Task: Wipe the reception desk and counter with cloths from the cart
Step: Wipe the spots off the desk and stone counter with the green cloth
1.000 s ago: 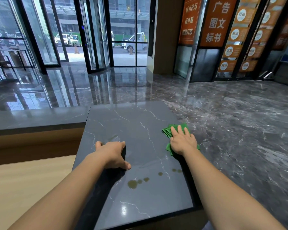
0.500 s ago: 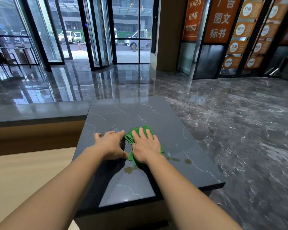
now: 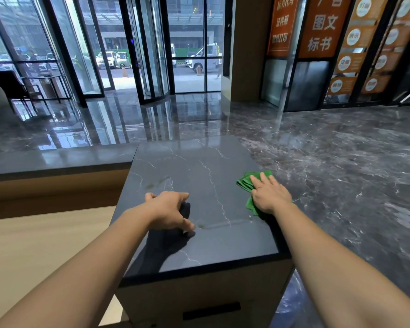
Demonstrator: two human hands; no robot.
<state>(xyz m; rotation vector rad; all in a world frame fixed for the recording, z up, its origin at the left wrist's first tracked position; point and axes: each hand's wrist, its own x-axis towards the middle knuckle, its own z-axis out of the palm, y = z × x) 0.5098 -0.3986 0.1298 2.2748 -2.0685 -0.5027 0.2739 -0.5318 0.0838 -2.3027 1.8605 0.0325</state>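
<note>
A person is wiping the dark marble-patterned table (image 3: 199,159) in a glass-fronted lobby. The right hand (image 3: 269,196) is lying flat with straight fingers, pressing one bunched green cloth (image 3: 245,183) against the top close to its right edge, beside the drop to the polished floor (image 3: 341,176). The left hand (image 3: 168,210) is holding nothing; it is bracing on the table nearer the middle, fingers bent loosely down and tips touching the stone. What the coming stroke appears to be turning on is lying between the two hands. A single small brownish spot (image 3: 200,226) is sitting just beside the left thumb, and one thin wet streak (image 3: 225,224) is running from it toward the right hand, its long axis going side to side across the top, a little nearer the person than the cloth. The left hand is by far the closer to the spot, yet the cloth is under the right, so the wipe would probably be travelling leftward and slightly back toward the body. One faint smear (image 3: 158,183) is also showing beyond the left hand, toward the far-left part of the top. The count is standing at one cloth, two hands, one spot, one streak and one smear. No cart is appearing in the view, and a lower wooden surface (image 3: 33,245) is lying to the left.
</note>
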